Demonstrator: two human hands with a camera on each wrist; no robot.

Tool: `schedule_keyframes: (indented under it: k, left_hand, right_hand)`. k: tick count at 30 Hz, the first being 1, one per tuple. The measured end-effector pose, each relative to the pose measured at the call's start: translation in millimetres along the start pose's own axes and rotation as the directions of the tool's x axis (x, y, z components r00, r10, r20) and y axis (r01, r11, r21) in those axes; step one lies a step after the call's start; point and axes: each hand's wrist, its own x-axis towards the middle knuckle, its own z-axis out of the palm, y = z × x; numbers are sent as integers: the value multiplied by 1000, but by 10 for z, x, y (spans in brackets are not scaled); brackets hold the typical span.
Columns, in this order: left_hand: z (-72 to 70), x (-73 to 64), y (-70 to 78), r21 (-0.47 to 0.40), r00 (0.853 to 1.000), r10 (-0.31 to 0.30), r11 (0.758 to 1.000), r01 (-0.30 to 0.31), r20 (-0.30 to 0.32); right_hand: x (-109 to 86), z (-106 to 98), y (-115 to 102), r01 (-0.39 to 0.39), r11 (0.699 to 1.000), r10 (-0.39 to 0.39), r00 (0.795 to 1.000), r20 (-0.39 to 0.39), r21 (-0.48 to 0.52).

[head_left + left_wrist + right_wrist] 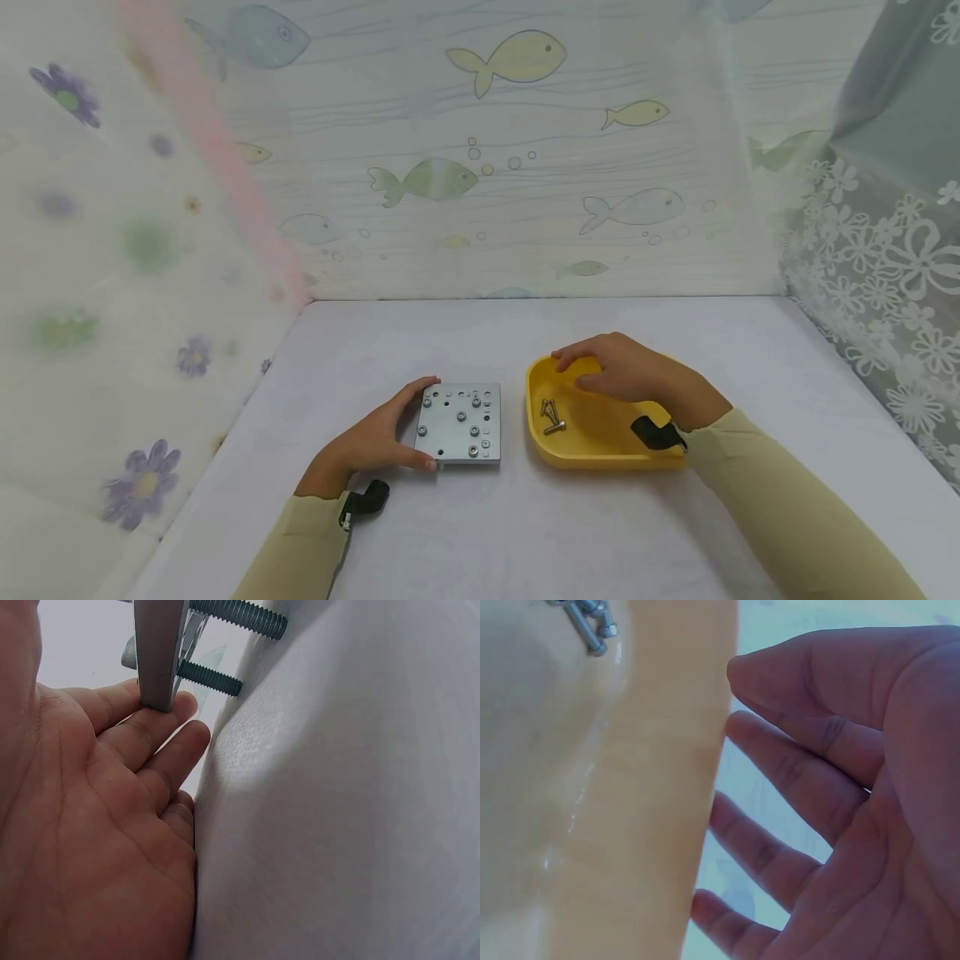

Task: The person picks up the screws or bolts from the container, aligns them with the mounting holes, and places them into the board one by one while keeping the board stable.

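White tabletop [450, 533] meets a fish-print backdrop [525, 133]. The left hand [375, 437] grips a metal plate [450, 437] just to its right; the right hand [630, 367], fingers apart, is at a yellow tray [600, 461], loose screws [555, 427] to its left.

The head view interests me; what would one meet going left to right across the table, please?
Left hand, metal plate, loose screws inside the yellow tray, right hand.

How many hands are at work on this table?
2: the left hand holds the plate at its left side; the right hand is at the tray's rim.
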Motion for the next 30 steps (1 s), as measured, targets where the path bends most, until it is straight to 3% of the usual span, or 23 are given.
schedule_keyframes:
  k: [5,14,24,30]
  left_hand:
    - [3,3,-16,-6,1000,0,1000,0,1]
    - [-1,7,-5,-4,1000,15,1000,-15,2]
    - [-7,9,-35,1,1000,10,1000,-10,-1]
    - [-6,2,-8,4,1000,7,1000,-7,-4]
  right_hand:
    - [-1,20,12,16,1000,-16,1000,-15,-13]
    - [38,6,110,47,999,-48,993,-108,-12]
    - [95,89,118,38,998,-39,999,28,44]
    - [117,209,123,20,998,-29,986,162,59]
